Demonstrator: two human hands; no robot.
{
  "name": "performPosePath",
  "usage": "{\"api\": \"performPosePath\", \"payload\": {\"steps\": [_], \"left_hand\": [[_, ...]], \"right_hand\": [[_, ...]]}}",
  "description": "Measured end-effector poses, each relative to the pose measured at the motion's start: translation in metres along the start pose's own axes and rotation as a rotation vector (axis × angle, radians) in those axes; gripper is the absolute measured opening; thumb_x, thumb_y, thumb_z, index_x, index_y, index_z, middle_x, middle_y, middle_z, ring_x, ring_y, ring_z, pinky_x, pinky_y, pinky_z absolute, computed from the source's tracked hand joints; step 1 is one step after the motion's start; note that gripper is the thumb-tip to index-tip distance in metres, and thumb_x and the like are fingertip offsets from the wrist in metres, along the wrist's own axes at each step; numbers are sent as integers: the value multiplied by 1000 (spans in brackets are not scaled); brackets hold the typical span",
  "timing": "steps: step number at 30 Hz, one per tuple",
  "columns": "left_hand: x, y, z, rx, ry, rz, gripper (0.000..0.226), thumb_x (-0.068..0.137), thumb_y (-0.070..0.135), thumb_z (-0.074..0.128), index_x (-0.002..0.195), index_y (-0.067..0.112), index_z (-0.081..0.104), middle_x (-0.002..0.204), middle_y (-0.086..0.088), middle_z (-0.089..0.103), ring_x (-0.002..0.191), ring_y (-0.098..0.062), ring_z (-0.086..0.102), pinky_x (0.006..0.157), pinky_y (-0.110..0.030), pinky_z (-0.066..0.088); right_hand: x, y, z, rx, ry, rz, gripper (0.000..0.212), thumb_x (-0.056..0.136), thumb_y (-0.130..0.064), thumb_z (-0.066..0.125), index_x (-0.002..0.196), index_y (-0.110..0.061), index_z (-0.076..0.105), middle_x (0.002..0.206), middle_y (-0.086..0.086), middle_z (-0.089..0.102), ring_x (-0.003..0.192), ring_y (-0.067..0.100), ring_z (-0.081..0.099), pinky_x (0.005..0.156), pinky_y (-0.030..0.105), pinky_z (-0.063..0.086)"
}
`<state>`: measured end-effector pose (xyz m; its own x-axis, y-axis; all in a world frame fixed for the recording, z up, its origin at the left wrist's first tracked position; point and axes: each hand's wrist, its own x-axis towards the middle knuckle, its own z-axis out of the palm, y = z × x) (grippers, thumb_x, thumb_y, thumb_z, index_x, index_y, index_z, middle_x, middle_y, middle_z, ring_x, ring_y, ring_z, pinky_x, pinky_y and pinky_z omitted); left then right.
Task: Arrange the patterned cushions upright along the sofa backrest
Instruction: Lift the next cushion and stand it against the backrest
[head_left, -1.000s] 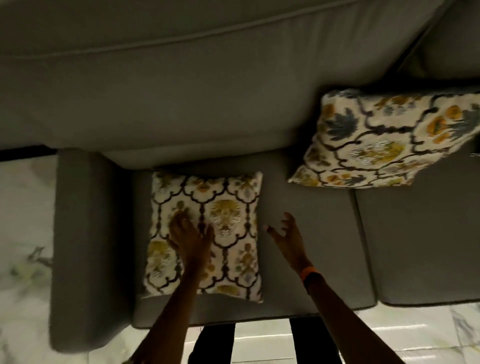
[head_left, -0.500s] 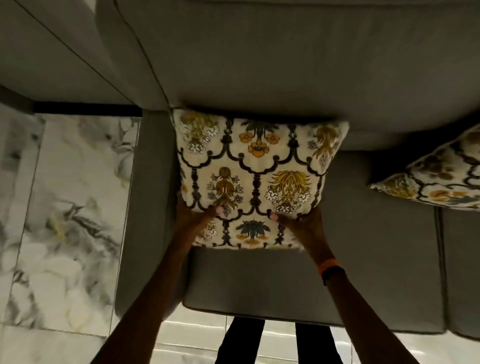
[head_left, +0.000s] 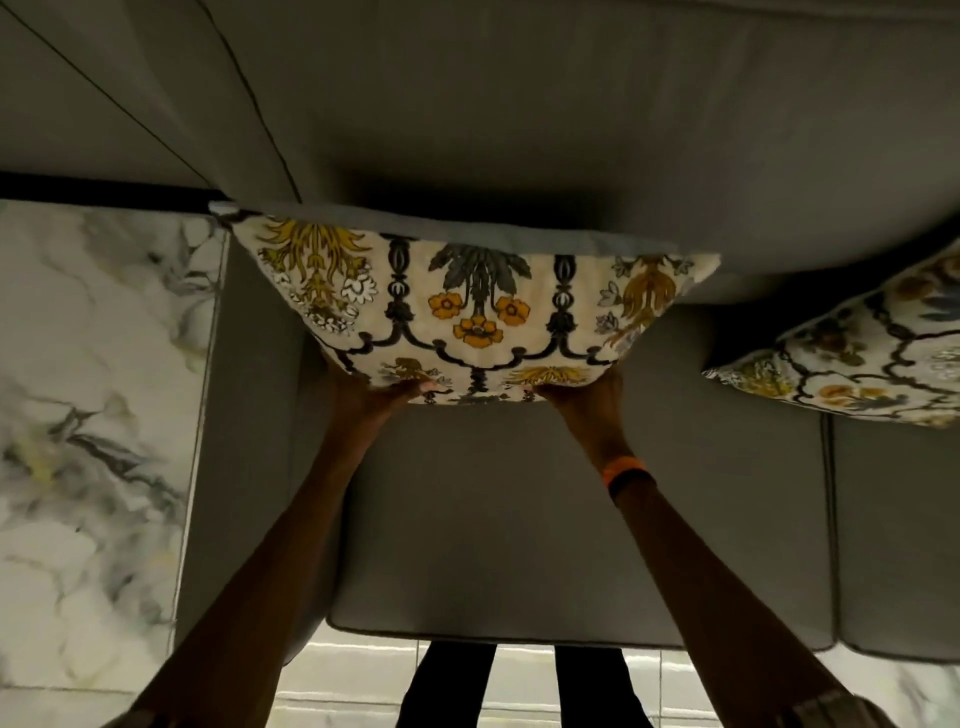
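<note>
Patterned cushion (head_left: 467, 306) gripped by left hand (head_left: 374, 397), right hand (head_left: 587, 397), against sofa backrest (head_left: 519, 130)

marble floor (head_left: 98, 395) (veined), orange wristband (head_left: 621, 466)

Grey sofa (head_left: 519, 519) fills centre and top of frame. Patterned cushion (head_left: 467, 312) stands at upper centre, top edge against backrest (head_left: 571, 130). Second cushion (head_left: 857, 364) leans at right edge. Marble floor (head_left: 93, 415) at left.

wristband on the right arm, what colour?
Orange with a black section, on the right wrist; the head view, the only one, shows it clearly.
</note>
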<state>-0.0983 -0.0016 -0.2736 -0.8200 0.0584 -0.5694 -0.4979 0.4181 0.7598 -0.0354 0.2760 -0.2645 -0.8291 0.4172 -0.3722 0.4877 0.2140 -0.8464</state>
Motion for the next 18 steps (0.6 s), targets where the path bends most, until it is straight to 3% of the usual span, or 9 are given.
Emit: {"api": "performPosePath", "payload": {"steps": [3, 6, 8, 9, 11, 13, 14, 16, 18], "left_hand": [[16, 7, 2, 26, 8, 61, 159, 36, 82, 80, 160, 14, 8, 170, -8, 13, 155, -23, 18, 128, -40, 17], [24, 18, -1, 36, 32, 30, 159, 33, 74, 90, 160, 15, 14, 168, -5, 21, 154, -22, 25, 128, -44, 23], [16, 27, 2, 48, 44, 18, 154, 42, 53, 97, 160, 14, 7, 169, -7, 14, 155, -23, 20, 128, -37, 19], [10, 29, 6, 24, 63, 19, 151, 50, 42, 99, 160, 13, 0, 170, -8, 10, 156, -23, 17, 127, -35, 17], [-9, 25, 19, -74, 103, -122, 155, 55, 45, 96, 159, 16, -14, 170, -9, 11, 155, -28, 18, 126, -42, 19], [-32, 13, 44, -146, 117, -357, 160, 42, 72, 87, 159, 25, -11, 168, -10, 18, 152, -35, 26, 122, -55, 28], [-46, 10, 61, -74, 102, -417, 154, 46, 74, 86, 161, 26, -5, 168, -11, 18, 151, -37, 28, 121, -55, 32], [-70, -6, 95, 168, -4, -404, 129, 67, 50, 89, 162, 23, 7, 169, -13, 15, 152, -37, 26, 119, -51, 34], [-93, -10, 137, 328, -171, -272, 113, 75, 38, 87, 161, 17, 16, 166, -17, 19, 151, -36, 27, 119, -46, 32]], "right_hand": [[18, 16, 1, -72, -35, -48, 125, 60, -69, 90, 158, -8, 43, 161, 6, 50, 147, 18, 50, 123, 35, 42], [35, 27, 0, -176, -100, -77, 140, 55, -89, 78, 161, -7, 37, 166, 6, 42, 152, 16, 42, 126, 16, 30], [21, 8, -8, -143, -120, -55, 133, 57, -71, 90, 159, -7, 34, 163, 5, 45, 146, 12, 44, 115, 0, 30], [14, 7, -12, -114, -109, -49, 124, 61, -49, 98, 158, -9, 32, 162, 5, 45, 144, 12, 44, 110, -3, 32], [-4, 11, -22, -98, -115, -47, 119, 68, -10, 97, 161, -16, 22, 165, 8, 37, 148, 19, 41, 116, 9, 37], [-20, 27, -40, -126, -143, 29, 120, 71, -1, 93, 164, -16, 18, 170, 10, 27, 154, 28, 34, 125, 36, 37], [-27, 38, -54, -146, -158, 80, 119, 73, -1, 92, 165, -17, 19, 170, 11, 27, 155, 30, 33, 126, 44, 38], [-37, 62, -87, -169, -161, 164, 111, 75, 1, 90, 163, -16, 24, 165, 13, 34, 151, 32, 39, 121, 48, 42], [-40, 85, -134, -189, -123, 216, 103, 75, 3, 90, 159, -11, 32, 159, 16, 43, 144, 35, 47, 112, 41, 47]]}}
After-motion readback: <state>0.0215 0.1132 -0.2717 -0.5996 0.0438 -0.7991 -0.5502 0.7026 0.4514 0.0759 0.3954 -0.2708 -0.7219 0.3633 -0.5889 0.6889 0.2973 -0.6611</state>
